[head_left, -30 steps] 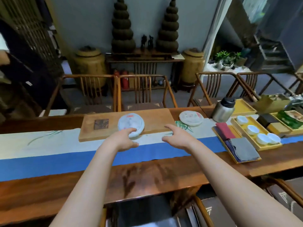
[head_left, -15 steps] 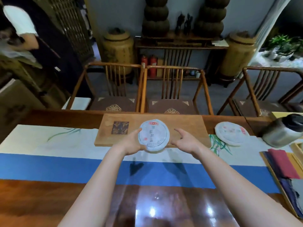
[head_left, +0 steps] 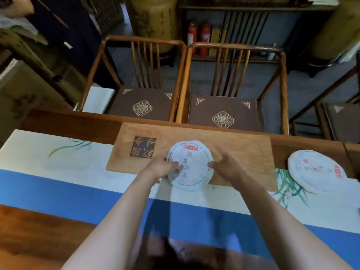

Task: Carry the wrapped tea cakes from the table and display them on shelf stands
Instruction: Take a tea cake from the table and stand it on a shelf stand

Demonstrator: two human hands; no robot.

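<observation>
table [head_left: 39, 236] with blue-and-white runner [head_left: 58, 184] along it. wooden board [head_left: 239, 152] at the far edge, overlapping the runner. cake [head_left: 190, 165] on the board's near edge, overhanging the runner; second cake [head_left: 316, 171] to the right, off the board. left hand [head_left: 162, 168] grips the cake's left rim, thumb on top; right hand [head_left: 227, 167] grips its right rim.

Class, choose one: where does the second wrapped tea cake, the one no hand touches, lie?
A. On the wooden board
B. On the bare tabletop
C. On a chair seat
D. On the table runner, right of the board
D: the untouched tea cake lies on the table runner, right of the wooden board.
</observation>
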